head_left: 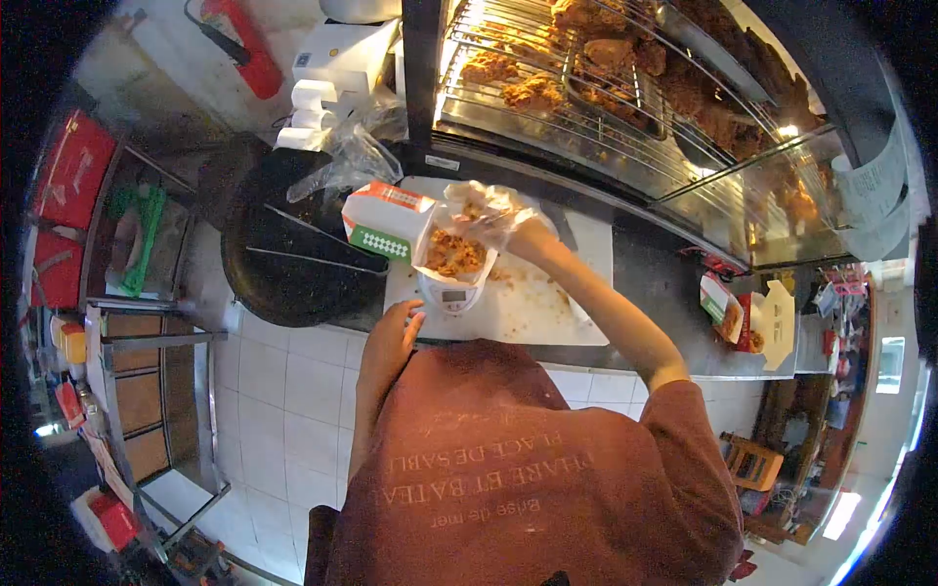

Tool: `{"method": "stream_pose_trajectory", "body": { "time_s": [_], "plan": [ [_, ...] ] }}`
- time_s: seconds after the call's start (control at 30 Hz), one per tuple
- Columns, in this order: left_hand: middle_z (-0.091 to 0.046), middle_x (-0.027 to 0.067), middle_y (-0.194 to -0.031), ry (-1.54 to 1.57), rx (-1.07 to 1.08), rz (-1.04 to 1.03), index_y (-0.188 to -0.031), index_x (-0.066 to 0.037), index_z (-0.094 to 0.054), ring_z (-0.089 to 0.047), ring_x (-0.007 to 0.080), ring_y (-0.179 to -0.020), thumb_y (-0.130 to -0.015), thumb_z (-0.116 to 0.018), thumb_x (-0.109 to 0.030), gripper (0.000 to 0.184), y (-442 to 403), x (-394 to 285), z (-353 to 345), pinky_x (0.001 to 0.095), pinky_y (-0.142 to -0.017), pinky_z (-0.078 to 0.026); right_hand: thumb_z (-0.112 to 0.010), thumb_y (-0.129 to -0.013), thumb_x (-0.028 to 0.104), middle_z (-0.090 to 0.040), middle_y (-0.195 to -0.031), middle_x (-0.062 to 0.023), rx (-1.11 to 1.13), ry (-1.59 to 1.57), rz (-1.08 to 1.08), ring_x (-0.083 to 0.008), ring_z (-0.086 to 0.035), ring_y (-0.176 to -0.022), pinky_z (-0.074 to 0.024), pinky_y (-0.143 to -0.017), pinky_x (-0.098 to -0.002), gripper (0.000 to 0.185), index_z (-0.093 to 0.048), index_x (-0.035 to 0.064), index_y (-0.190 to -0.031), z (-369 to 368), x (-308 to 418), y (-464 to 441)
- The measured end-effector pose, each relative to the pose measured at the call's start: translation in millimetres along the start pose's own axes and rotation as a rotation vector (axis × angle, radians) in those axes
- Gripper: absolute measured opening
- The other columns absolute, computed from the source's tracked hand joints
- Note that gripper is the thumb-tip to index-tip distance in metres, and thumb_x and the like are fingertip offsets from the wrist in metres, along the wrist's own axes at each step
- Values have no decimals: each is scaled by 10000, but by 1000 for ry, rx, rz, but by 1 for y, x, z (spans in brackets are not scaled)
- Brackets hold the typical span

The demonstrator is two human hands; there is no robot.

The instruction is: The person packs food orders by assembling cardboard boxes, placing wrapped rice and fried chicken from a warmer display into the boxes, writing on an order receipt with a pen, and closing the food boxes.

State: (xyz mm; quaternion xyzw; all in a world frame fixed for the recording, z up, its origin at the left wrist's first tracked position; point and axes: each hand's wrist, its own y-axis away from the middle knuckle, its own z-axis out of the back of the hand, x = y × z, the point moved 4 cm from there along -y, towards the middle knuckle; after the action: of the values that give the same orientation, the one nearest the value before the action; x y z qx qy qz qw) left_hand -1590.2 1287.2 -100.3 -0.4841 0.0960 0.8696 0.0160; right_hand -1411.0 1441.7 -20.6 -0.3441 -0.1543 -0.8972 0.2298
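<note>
A white paper-lined container of small fried chicken pieces [456,256] sits on a digital scale [455,296], whose display faces me. My right hand [493,217], in a clear plastic glove, is over the container's far edge. Its fingers are closed, with brown chicken pieces showing through the plastic. A white, orange and green printed carton [389,223] touches the container's left side; whether they are one box I cannot tell. My bare left hand [396,327] is at the counter's front edge, left of the scale, fingers apart and holding nothing. Crumbs lie on the white board [547,293].
A lit glass warmer [586,88] with racks of fried chicken stands behind the board. To the left are a large black round pan [293,244] with tongs [313,256] and clear plastic bags [357,156]. Filled takeaway boxes [752,322] stand at the right.
</note>
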Motion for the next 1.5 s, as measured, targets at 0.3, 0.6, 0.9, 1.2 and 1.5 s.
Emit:
{"method": "stream_pose_trajectory", "body": {
  "time_s": [0.3, 0.6, 0.9, 1.2, 1.5],
  "plan": [
    [-591, 171, -931, -67, -10, 51, -1084, -37, -524, -589, 292, -790, -879, -501, -224, 279, 15, 15, 10, 381, -699, -460, -493, -810, 142, -576, -980, -83, -536, 1093, 93, -279, -555, -857, -436, -793, -462, 314, -505, 130, -1124, 123, 10, 20],
    [-592, 177, -933, -61, 14, 22, -1083, -27, -516, -595, 298, -775, -891, -475, -226, 280, 11, 23, 7, 383, -697, -460, -509, -814, 175, -577, -939, -87, -929, 1430, -39, -266, -562, -828, -446, -754, -437, 307, -507, 103, -1112, 326, 14, 80],
    [-587, 170, -932, -37, -9, -5, -1079, -30, -521, -589, 302, -774, -890, -477, -219, 271, 16, 7, 10, 383, -702, -456, -525, -818, 207, -578, -897, -91, -897, 1403, -82, -253, -569, -800, -455, -715, -412, 313, -509, 75, -1101, 360, 3, 60],
    [-585, 187, -961, -107, -48, -40, -1087, -49, -524, -581, 328, -801, -881, -484, -194, 255, 17, 24, 12, 399, -708, -457, -541, -822, 239, -580, -856, -95, -990, 1280, -69, -239, -575, -771, -465, -676, -387, 331, -511, 47, -1090, 375, -2, 53],
    [-593, 177, -963, -15, -15, -69, -1074, -44, -533, -596, 279, -799, -871, -504, -192, 252, 5, 14, 12, 374, -698, -469, -556, -826, 272, -581, -814, -99, -1342, 790, 67, -226, -582, -742, -475, -637, -362, 360, -514, 20, -1079, 355, -2, 65]
  ]
}}
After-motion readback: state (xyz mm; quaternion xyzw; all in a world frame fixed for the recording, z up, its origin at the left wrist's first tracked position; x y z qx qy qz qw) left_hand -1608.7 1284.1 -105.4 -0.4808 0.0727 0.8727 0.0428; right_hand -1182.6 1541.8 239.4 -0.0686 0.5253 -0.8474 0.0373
